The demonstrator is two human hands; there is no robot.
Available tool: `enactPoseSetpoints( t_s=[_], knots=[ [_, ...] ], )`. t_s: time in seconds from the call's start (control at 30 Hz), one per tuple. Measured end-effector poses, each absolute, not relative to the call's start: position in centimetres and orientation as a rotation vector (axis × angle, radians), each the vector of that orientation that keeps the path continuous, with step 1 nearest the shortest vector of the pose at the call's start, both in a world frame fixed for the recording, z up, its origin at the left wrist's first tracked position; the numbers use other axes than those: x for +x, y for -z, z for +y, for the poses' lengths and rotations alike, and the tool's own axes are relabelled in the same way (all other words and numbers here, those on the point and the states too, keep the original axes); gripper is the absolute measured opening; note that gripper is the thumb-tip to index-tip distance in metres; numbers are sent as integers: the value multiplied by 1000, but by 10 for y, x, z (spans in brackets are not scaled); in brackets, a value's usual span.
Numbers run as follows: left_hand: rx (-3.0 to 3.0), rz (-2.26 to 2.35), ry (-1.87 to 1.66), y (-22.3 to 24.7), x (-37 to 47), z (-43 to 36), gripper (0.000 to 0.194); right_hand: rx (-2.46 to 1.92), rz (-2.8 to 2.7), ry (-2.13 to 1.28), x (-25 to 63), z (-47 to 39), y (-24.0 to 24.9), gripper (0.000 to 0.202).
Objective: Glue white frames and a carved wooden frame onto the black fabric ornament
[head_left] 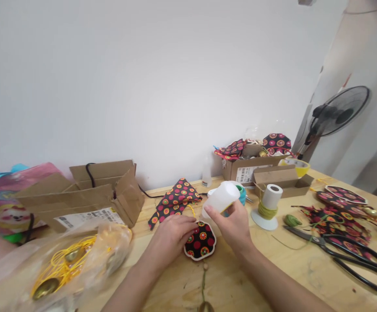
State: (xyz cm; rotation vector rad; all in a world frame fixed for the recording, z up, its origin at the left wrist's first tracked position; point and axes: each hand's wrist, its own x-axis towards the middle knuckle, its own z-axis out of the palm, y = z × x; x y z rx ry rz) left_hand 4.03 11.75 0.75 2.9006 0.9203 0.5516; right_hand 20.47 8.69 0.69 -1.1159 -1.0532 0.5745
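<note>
A scalloped ornament [201, 243] covered in black floral fabric, with a pale rim, lies on the table before me. My left hand [172, 237] has its fingers closed on the upper left edge of it; the thumb is hidden. In my right hand [232, 223] is a white plastic bottle [222, 198], held tilted just above the ornament's upper right side. Its mouth is not clearly visible. A green cord with a bead [205, 266] and a brass bell [205, 307] runs down from the ornament. Matching folded fabric [175, 199] sits behind my left hand.
To the left stand an open cardboard box [87, 195] and a plastic bag [106, 247] of yellow cords and bells. At right are black scissors [341, 249], a cord spool [268, 210] and fabric scraps [334, 225]. Boxes of ornaments [251, 167] line the wall near a fan [341, 110].
</note>
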Motion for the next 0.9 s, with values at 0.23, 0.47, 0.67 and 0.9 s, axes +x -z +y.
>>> enactPoseSetpoints(
  t_s=[0.23,0.47,0.67,0.9],
  knots=[
    [3004,863,-541,-5,35,123,34,-1151,-1050,-532,204,85,-10,34],
    [3058,858,-550,0,32,127,31,-1123,-1058,-546,204,85,-8,35],
    [3061,838,-597,1,32,128,33,-1105,-1048,-569,204,85,-11,33],
    [2989,922,-939,-2,31,126,29,-1094,-1024,-573,204,86,-12,33]
  ],
)
